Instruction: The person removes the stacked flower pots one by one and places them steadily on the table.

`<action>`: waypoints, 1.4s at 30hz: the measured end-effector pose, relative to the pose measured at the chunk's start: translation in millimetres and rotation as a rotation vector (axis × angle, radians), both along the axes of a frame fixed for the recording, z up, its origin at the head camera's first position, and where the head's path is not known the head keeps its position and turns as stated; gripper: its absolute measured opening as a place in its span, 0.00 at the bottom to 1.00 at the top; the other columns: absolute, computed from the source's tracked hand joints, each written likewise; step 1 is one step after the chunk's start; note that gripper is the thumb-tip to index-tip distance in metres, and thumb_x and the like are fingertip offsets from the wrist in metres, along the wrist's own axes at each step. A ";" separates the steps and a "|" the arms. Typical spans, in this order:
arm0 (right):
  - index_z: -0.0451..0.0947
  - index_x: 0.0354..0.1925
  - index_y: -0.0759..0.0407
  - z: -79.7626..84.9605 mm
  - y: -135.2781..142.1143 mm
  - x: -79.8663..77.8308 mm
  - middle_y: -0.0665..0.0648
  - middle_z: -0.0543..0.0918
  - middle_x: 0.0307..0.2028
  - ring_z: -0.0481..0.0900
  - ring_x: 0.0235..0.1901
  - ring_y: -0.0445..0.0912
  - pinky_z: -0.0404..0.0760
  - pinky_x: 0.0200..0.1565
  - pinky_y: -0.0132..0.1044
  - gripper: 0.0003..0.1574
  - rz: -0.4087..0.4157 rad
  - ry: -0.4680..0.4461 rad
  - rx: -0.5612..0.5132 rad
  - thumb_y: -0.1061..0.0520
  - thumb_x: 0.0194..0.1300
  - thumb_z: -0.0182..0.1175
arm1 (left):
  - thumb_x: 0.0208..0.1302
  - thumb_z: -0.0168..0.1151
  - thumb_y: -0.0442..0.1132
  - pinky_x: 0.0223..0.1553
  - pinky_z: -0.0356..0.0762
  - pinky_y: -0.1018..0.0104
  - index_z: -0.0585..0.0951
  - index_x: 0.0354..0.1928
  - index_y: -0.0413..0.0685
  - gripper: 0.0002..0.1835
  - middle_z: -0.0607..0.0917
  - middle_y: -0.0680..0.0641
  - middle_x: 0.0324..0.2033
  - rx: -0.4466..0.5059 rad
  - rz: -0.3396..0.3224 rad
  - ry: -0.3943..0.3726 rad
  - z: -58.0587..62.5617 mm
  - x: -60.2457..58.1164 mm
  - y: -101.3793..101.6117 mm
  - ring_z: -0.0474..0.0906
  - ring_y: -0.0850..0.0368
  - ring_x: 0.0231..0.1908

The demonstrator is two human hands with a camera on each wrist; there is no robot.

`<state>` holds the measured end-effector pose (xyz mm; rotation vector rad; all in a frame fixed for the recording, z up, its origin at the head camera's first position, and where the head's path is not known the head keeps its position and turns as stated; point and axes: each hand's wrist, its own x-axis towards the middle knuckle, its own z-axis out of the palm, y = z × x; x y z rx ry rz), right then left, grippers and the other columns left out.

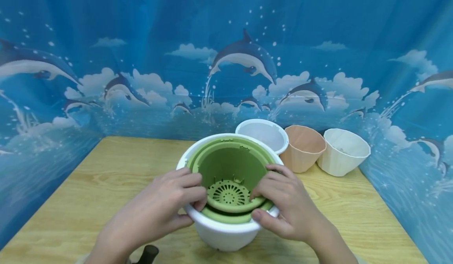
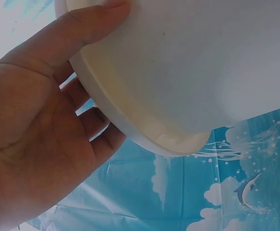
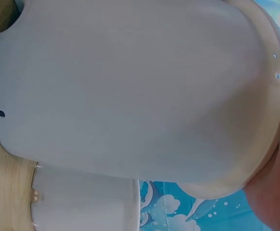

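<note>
A round white flower pot stands near the front of the table, tilted so its mouth faces me. Nested inside it are a larger green pot and a smaller green pot with a slotted bottom. My left hand grips the left rim, thumb outside on the white wall and fingers bent over into the pots. On the right side, my right hand holds the rims, its thumb on the white edge and fingers reaching over the inner green rim. Its fingertips are mostly hidden in the right wrist view.
Behind, to the right, stand another white pot, a terracotta-coloured pot and a cream pot. A dark handle-like object shows at the bottom edge. A dolphin-print curtain surrounds the wooden table.
</note>
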<state>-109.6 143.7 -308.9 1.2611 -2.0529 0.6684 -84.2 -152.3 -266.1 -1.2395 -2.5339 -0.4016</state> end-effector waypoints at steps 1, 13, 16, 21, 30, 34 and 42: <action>0.80 0.37 0.45 -0.1 -0.4 -0.3 0.38 0.81 0.33 0.78 0.38 0.36 0.68 0.61 0.52 0.19 0.000 0.003 -0.003 0.37 0.71 0.49 | 0.43 0.80 0.42 0.36 0.71 0.70 0.73 0.27 0.67 0.21 0.68 0.67 0.31 -0.001 0.002 -0.001 0.1 0.3 -0.2 0.64 0.68 0.34; 0.77 0.33 0.46 0.0 -4.1 -0.2 0.40 0.79 0.30 0.76 0.35 0.38 0.65 0.62 0.55 0.18 0.027 0.055 -0.052 0.38 0.70 0.51 | 0.44 0.80 0.42 0.36 0.70 0.70 0.73 0.27 0.67 0.21 0.68 0.68 0.30 -0.004 0.005 -0.007 0.6 0.4 -0.7 0.63 0.68 0.34; 0.77 0.32 0.46 0.9 -4.4 1.3 0.40 0.79 0.29 0.76 0.35 0.37 0.65 0.61 0.55 0.14 0.045 0.052 -0.065 0.42 0.70 0.52 | 0.43 0.80 0.42 0.36 0.70 0.69 0.73 0.27 0.67 0.21 0.68 0.68 0.31 -0.003 0.005 -0.010 0.3 0.8 -0.5 0.64 0.68 0.35; 0.78 0.32 0.45 3.5 -4.4 4.2 0.39 0.79 0.29 0.76 0.35 0.36 0.65 0.62 0.55 0.08 0.077 0.044 -0.078 0.52 0.68 0.54 | 0.43 0.79 0.42 0.37 0.71 0.70 0.73 0.27 0.67 0.20 0.69 0.68 0.31 0.008 -0.006 0.001 -0.3 1.2 -0.5 0.64 0.68 0.35; 0.79 0.34 0.48 6.3 -3.3 2.6 0.42 0.80 0.30 0.76 0.35 0.39 0.63 0.64 0.54 0.13 0.086 0.076 -0.101 0.53 0.74 0.50 | 0.45 0.78 0.42 0.37 0.69 0.70 0.73 0.29 0.67 0.20 0.68 0.68 0.32 0.004 -0.009 0.000 -0.4 1.0 -1.1 0.63 0.68 0.35; 0.79 0.34 0.51 7.7 -1.8 1.6 0.43 0.81 0.31 0.77 0.36 0.41 0.63 0.66 0.51 0.14 0.075 0.086 -0.128 0.52 0.75 0.50 | 0.44 0.78 0.41 0.37 0.69 0.70 0.72 0.29 0.67 0.21 0.68 0.68 0.32 0.009 -0.011 -0.002 -0.5 0.4 -0.8 0.63 0.68 0.35; 0.79 0.33 0.51 8.8 -4.2 3.9 0.44 0.80 0.30 0.77 0.36 0.41 0.64 0.66 0.51 0.13 0.093 0.082 -0.146 0.52 0.73 0.52 | 0.45 0.78 0.41 0.37 0.70 0.70 0.71 0.28 0.68 0.21 0.68 0.68 0.31 0.001 0.020 -0.036 0.2 0.5 0.0 0.64 0.68 0.36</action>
